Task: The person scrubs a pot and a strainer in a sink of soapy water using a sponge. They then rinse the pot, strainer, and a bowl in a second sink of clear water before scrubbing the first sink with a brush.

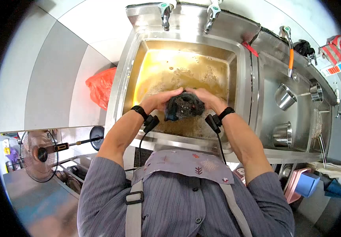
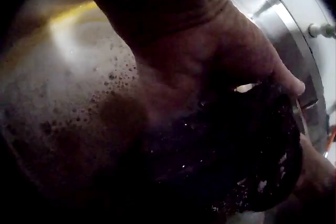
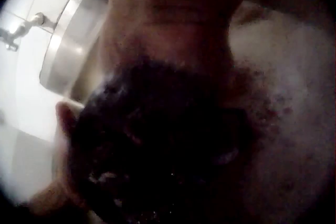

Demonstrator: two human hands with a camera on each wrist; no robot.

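A dark, wet, bunched-up cloth (image 1: 184,106) with specks of foam is held between both hands over the left sink basin (image 1: 129,91). My left hand (image 1: 159,99) grips its left side, thumb along the top. On the other side, my right hand (image 1: 208,98) grips it the same way, and the two thumbs nearly meet at its far edge. In the left wrist view the cloth (image 2: 220,150) is mostly in shadow under the palm. The right wrist view shows it as a dark mass (image 3: 157,140) that hides most of the fingers. Yellowish, foamy water (image 1: 178,71) lies in the basin below.
Two taps (image 1: 165,17) (image 1: 212,19) stand at the basin's back. In the right-hand basin are metal pots (image 1: 285,97) (image 1: 283,134) and a wire strainer (image 1: 317,124), beneath an orange-hosed tap (image 1: 291,59). A red plastic bag (image 1: 102,87) and a fan (image 1: 40,154) are at the left.
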